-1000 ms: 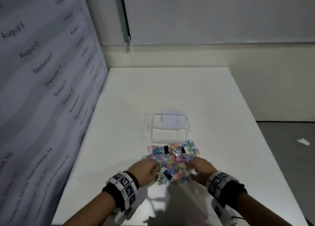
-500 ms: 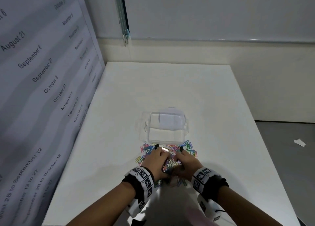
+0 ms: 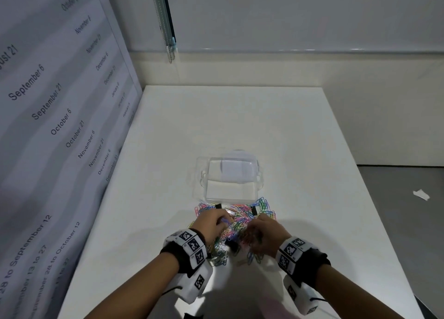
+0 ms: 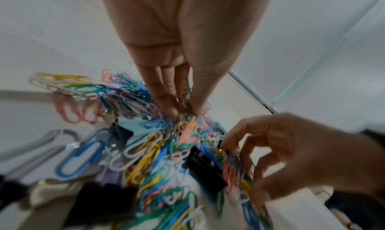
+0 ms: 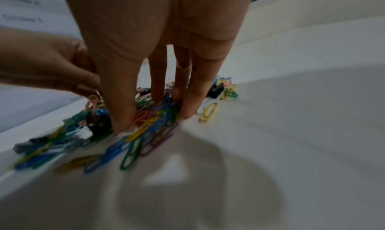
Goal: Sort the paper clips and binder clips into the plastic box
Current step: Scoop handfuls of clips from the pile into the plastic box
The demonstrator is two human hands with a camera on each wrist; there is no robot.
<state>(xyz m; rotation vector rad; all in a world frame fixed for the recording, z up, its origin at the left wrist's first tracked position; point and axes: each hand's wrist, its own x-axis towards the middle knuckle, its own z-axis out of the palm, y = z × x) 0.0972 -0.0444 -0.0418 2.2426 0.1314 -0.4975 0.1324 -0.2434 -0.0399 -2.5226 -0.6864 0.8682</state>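
A heap of coloured paper clips (image 3: 240, 220) mixed with black binder clips (image 3: 254, 210) lies on the white table, just in front of the clear plastic box (image 3: 230, 191), which looks empty. My left hand (image 3: 223, 222) reaches into the heap's left half; in the left wrist view its thumb and fingers (image 4: 166, 105) pinch a small bunch of paper clips (image 4: 183, 100). My right hand (image 3: 254, 229) digs into the right half, thumb and fingers (image 5: 191, 105) clawed round a clump of paper clips (image 5: 154, 113). A binder clip (image 4: 206, 169) lies between the hands.
A printed banner with dates (image 3: 48, 102) stands along the table's left edge. The table (image 3: 240, 126) stretches bare beyond the box to the wall. Grey floor lies to the right, with a scrap of paper (image 3: 420, 194) on it.
Both hands moved from the near corners of the heap forward into its middle, met over it, and now sit slightly apart with fingers in the clips.
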